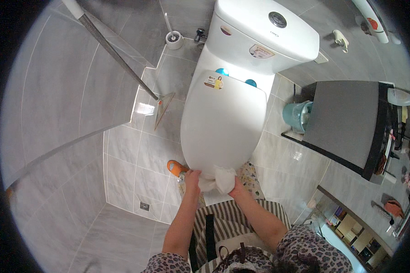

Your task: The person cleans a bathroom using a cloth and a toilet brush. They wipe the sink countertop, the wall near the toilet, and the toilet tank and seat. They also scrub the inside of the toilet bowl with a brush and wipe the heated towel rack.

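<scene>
Just in front of the closed white toilet lid [224, 123], a thin, crumpled white cloth [219, 180] is bunched between my two hands. My left hand [193, 178] is closed at the cloth's left side, its fingertips partly hidden. On the other side my right hand [236, 187] is closed on the cloth's edge. The cloth lies against or very near the lid's front rim; I cannot tell whether it touches. Behind the lid stands the white toilet tank [264, 36] with a round flush button [277, 19].
A long-handled floor squeegee [165, 109] leans at the left. Against the back wall stands a toilet brush in its holder [174, 41]. To the right are a teal bucket [296, 116] and a grey-topped cabinet [344, 125]. An orange slipper [174, 168] shows beside my left hand.
</scene>
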